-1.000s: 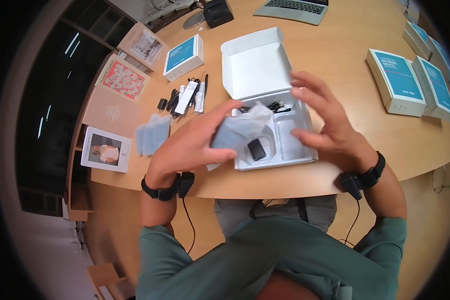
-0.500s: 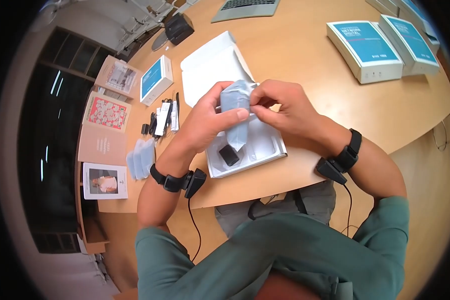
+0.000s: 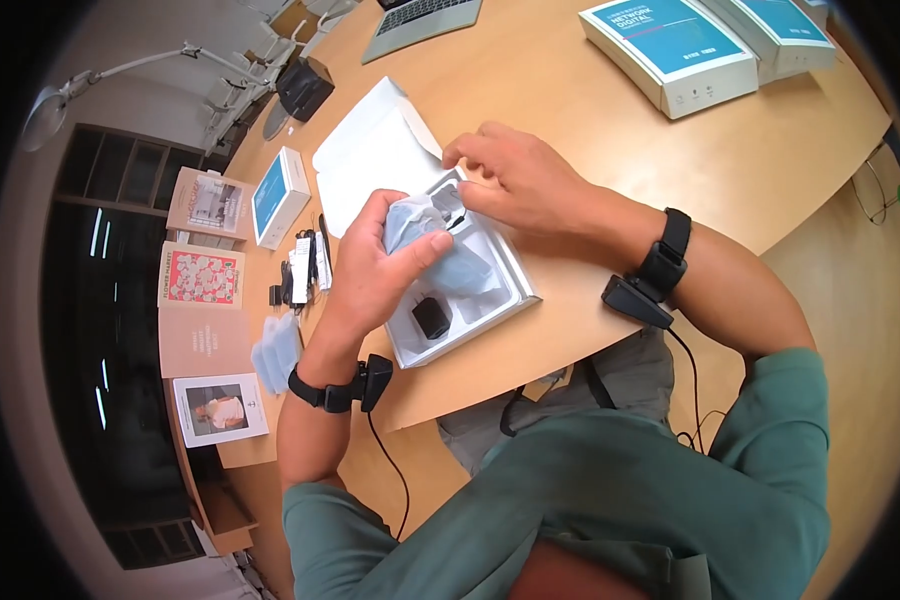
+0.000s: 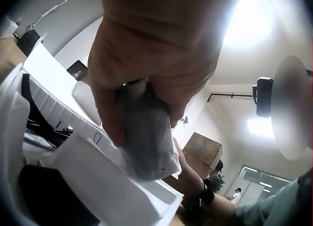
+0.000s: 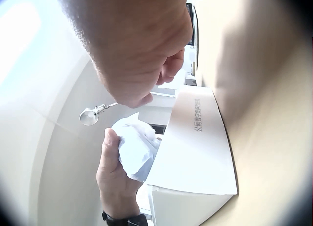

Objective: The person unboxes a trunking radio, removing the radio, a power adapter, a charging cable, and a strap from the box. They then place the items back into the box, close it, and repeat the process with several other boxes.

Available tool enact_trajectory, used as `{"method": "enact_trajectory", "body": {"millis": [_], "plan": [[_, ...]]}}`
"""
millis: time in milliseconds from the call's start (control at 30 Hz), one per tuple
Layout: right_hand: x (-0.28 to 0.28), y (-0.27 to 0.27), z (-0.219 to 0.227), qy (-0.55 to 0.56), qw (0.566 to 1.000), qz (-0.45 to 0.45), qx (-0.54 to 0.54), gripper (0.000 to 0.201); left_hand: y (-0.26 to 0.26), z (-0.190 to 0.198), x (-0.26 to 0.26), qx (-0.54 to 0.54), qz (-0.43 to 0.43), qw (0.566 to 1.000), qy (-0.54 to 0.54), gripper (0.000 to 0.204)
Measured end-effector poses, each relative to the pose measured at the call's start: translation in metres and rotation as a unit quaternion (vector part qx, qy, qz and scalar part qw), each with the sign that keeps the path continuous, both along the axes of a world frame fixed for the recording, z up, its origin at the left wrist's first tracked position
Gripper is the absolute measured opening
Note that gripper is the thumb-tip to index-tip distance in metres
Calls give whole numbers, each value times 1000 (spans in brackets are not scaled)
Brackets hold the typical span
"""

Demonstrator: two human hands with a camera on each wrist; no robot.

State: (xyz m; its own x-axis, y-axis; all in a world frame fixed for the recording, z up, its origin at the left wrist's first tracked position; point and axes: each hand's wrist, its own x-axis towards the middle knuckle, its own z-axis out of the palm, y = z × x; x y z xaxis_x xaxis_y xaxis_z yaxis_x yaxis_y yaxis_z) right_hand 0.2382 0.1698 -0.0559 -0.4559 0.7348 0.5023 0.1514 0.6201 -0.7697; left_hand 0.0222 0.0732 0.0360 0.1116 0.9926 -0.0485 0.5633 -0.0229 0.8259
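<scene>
My left hand (image 3: 365, 270) grips a dark, block-shaped item in a frosted plastic sleeve (image 3: 450, 268), thumb on one side and fingers on the other. In the left wrist view the wrapped item (image 4: 146, 138) hangs over the tray. Beneath it lies the open white box (image 3: 515, 298), its lid (image 3: 370, 150) folded back. A black power adapter (image 3: 431, 318) sits in the tray's near left compartment, and black cables (image 4: 49, 130) lie in another. My right hand (image 3: 530, 185) is over the box's far right side, fingers loosely bent, apart from the sleeve, with nothing seen between them.
Left of the box lie packaged cables (image 3: 305, 270) and a stack of frosted sleeves (image 3: 277, 355). A blue-and-white box (image 3: 280, 198) stands behind them, beside several books (image 3: 202, 275). More blue-and-white boxes (image 3: 670, 50) stand at the back right. A laptop (image 3: 420, 25) is at the back.
The right hand came in, pinched the sleeve's top end, then moved away from it to the box's far right side. The left hand kept its hold and tilted the item. The head view swung right.
</scene>
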Motion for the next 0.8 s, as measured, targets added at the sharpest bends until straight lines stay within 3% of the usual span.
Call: {"method": "enact_trajectory", "body": {"millis": [67,133,233,433,500,600,700,800], "plan": [[-1,4,-11,-20,999,-15,45,33,3,-1,3,-8,-10,1000,11,49],[-2,6,-15,-49,997,65,-14,40,6,-2,7,-14,-19,999,22,51],[-7,10,-22,-93,988,114,-37,43,12,-7,11,-12,-29,993,113,52],[-7,11,-26,-95,990,104,-20,41,22,-15,17,-32,-55,969,238,52],[-6,10,-25,-98,990,104,-18,42,24,-17,17,-14,-99,950,296,48],[-5,9,-22,-104,989,101,-14,45,18,-9,17,49,-126,947,292,41],[-4,9,-24,-109,990,86,-23,51,11,-2,6,8,-108,935,339,41],[-7,9,-22,-92,992,85,-31,57,6,-8,3,33,-135,944,298,35]]}}
